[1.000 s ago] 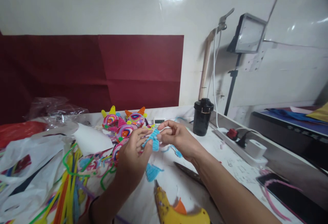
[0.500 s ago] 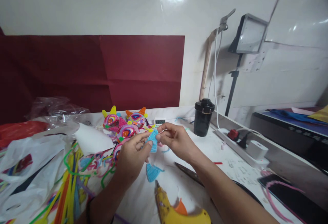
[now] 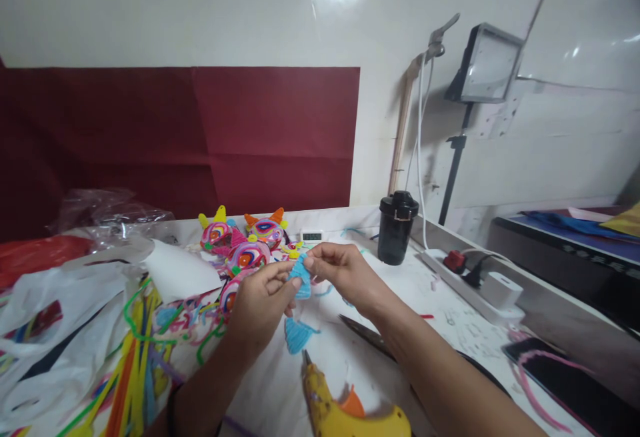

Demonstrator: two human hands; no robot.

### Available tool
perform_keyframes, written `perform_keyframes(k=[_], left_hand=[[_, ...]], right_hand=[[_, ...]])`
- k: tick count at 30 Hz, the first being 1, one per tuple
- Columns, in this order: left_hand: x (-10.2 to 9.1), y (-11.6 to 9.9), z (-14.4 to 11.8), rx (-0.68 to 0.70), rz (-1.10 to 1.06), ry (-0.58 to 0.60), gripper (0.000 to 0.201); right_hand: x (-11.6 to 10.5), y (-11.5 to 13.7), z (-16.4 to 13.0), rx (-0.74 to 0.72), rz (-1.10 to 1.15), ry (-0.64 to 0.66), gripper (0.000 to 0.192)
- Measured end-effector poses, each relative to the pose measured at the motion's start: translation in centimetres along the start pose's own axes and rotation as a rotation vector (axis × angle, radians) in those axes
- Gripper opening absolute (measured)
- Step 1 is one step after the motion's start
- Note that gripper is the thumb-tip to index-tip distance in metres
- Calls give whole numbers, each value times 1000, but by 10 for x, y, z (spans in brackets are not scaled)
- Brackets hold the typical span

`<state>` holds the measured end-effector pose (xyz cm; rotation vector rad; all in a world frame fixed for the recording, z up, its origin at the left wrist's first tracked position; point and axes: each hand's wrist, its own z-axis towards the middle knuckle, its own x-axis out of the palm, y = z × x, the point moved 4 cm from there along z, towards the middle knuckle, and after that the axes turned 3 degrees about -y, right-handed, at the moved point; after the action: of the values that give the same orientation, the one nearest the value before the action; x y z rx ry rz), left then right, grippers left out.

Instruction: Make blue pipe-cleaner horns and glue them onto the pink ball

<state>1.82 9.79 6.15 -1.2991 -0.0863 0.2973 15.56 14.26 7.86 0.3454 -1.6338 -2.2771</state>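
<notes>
Both hands pinch one small blue pipe-cleaner piece [image 3: 301, 275] above the bench [image 3: 450, 320]: the left hand [image 3: 260, 303] grips its lower left edge, the right hand [image 3: 340, 270] its top, fingers pressed tight. A second blue piece [image 3: 297, 333] lies just below the fingers, beside the glue gun [image 3: 340, 410]. The soft wire could slip or unwind if either pinch loosens.

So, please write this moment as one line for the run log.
left hand: grips blue piece | right hand: pinches same piece | glue gun: on table
</notes>
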Motion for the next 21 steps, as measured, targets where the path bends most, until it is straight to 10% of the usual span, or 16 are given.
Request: perform_keyframes(k=[21], left_hand=[[4,-1,0,-51,-22,72,19]], right_hand=[[3,1,-1,48,60,15,26]])
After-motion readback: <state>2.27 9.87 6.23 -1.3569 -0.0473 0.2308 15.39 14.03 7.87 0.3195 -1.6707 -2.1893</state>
